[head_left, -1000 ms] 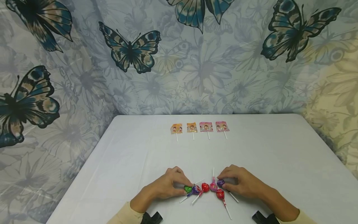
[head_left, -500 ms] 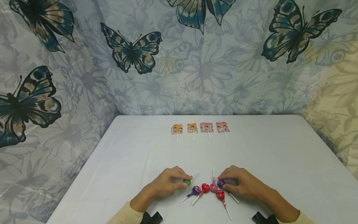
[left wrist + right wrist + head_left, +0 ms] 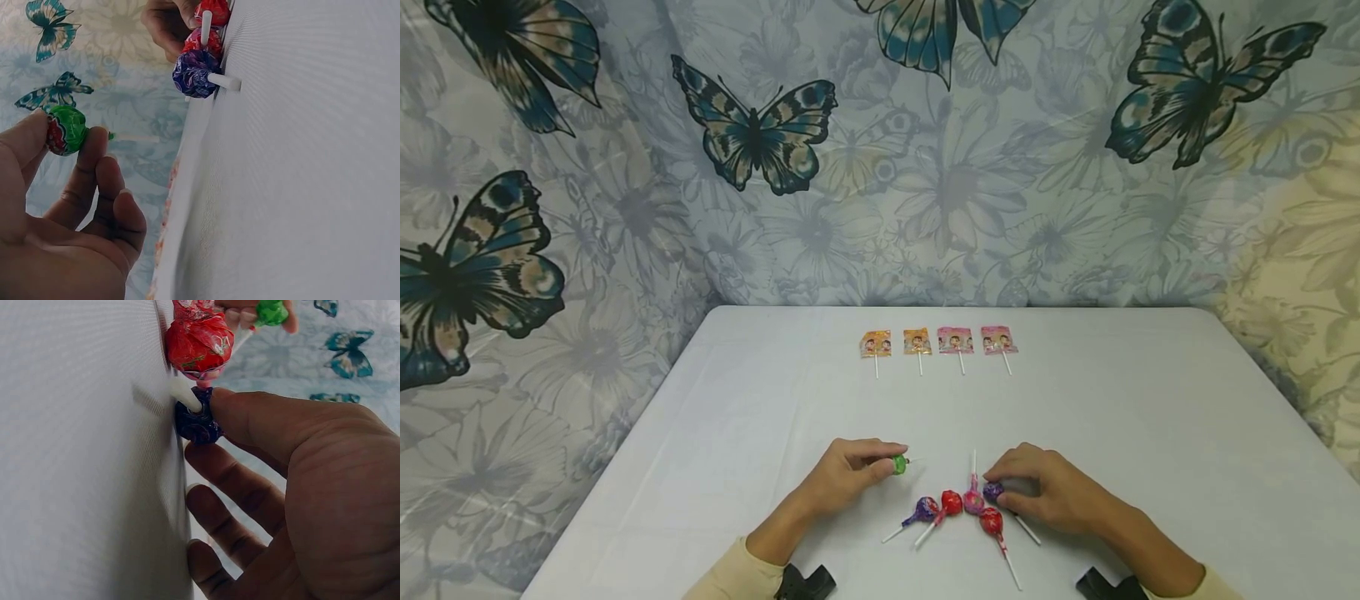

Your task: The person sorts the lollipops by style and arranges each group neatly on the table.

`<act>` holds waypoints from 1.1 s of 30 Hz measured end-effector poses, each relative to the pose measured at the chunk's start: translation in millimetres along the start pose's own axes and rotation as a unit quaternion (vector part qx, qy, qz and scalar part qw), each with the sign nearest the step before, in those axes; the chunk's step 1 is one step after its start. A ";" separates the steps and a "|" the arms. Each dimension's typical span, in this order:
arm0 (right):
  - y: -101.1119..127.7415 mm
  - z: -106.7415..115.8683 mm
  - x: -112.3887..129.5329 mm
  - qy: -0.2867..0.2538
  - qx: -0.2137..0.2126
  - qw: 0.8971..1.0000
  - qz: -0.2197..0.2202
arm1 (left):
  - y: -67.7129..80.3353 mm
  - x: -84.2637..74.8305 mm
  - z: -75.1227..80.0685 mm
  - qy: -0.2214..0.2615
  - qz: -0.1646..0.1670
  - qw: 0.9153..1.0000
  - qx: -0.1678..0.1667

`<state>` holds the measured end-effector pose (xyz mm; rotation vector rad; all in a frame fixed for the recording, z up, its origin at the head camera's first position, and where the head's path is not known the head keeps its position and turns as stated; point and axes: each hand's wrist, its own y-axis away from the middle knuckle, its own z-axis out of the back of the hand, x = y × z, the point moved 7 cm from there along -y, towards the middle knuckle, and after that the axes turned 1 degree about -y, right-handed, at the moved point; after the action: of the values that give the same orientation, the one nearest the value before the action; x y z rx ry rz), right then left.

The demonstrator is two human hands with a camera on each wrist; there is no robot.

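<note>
Green lollipop (image 3: pixel 899 465) was pinched at its wrapped head between thumb and fingers (image 3: pixel 87 162) of the left hand (image 3: pixel 850 475), lifted clear of the table (image 3: pixel 1150 417), stick pointing away to the right. In the left wrist view the head sat at the fingertips, the other fingers curled loosely below it, nothing else held.

Right of that hand, a loose cluster lay on the table near the front edge: purple lollipop (image 3: pixel 925 507) with stick running down-left, red lollipop (image 3: pixel 951 502) just beside it, touching or nearly so, stick also down-left. Next, pink lollipop (image 3: pixel 973 501) with stick pointing away toward the far side. Below it a second red lollipop (image 3: pixel 991 522), stick running down-right.

Dark purple lollipop (image 3: pixel 993 491) lay on the table at the tips of the right hand (image 3: pixel 1052 496). Thumb and forefinger were curled round its head, pinching it; the right wrist view showed the thumb pressed on the head, the remaining fingers (image 3: pixel 231 487) bent loosely underneath. Its stick ran down-right under the hand.

Far side of the table, well apart from both hands: a row of four flat wrapped lollipops, sticks toward the person. Left to right: orange one (image 3: pixel 876 344), second orange (image 3: pixel 917 341), pink one (image 3: pixel 955 340), second pink (image 3: pixel 998 339).

Butterfly curtain (image 3: pixel 752 133) hung behind the table.
</note>
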<state>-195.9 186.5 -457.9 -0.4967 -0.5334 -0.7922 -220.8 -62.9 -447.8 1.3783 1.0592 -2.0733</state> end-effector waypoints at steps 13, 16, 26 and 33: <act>0.1 -0.5 -1.6 0.001 0.007 1.000 -0.003 | -2.2 -10.1 5.7 -0.050 -0.021 0.997 -0.047; 0.2 -0.3 -0.7 -0.004 0.006 1.000 0.000 | -4.1 -27.6 5.8 -0.085 -0.035 0.994 -0.060; -0.5 -2.0 -3.4 -0.004 0.015 1.000 -0.017 | -4.1 -43.8 10.5 -0.098 -0.059 0.988 -0.100; -0.7 -2.6 -4.8 -0.003 0.017 0.999 -0.027 | -2.8 -23.1 17.2 -0.071 -0.065 0.989 -0.116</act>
<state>-198.6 187.1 -462.6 -0.4545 -0.5683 -0.8326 -223.2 -76.0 -422.1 1.0587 1.3114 -2.0280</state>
